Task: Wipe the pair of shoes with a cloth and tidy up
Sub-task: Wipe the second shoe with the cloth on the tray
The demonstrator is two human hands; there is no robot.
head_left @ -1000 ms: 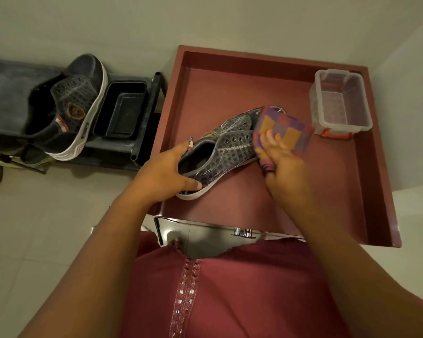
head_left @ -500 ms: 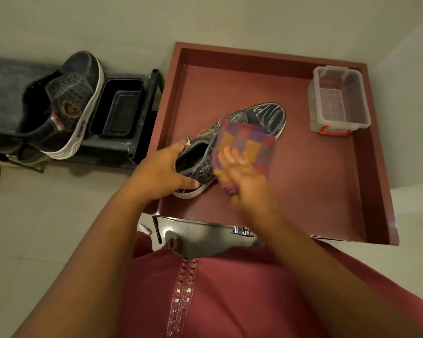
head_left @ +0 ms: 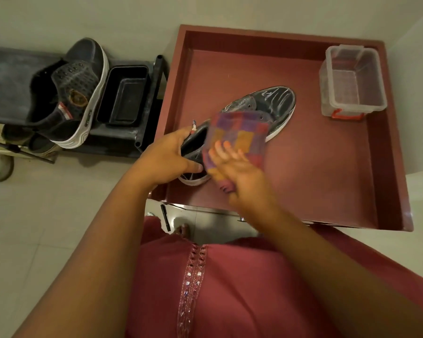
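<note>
My left hand (head_left: 167, 157) grips the heel end of the shoe (head_left: 257, 111), thumb on the near side and fingers curled over the collar, pinning it to the floor of the red tray (head_left: 327, 172). The shoe lies on a diagonal, heel near me at the left, toe pointing away to the right toward the clear box (head_left: 352, 80) in the tray's far corner. My right hand (head_left: 239, 172) presses the checked cloth (head_left: 237, 135) onto the shoe's middle, fingers spread flat on the fabric; whether the thumb pinches the cloth underneath I cannot tell. The cloth covers the lace area, so the bare toe lies beyond it, up and to the right, and the right hand is the nearer one to it. The stroke ahead, as I judge it, runs along that long axis, from my left hand's grip outward to the toe. The second shoe (head_left: 73, 93) rests on the dark rack (head_left: 7, 84) to the left, beside a black tub (head_left: 123, 96), well apart from both hands.
</note>
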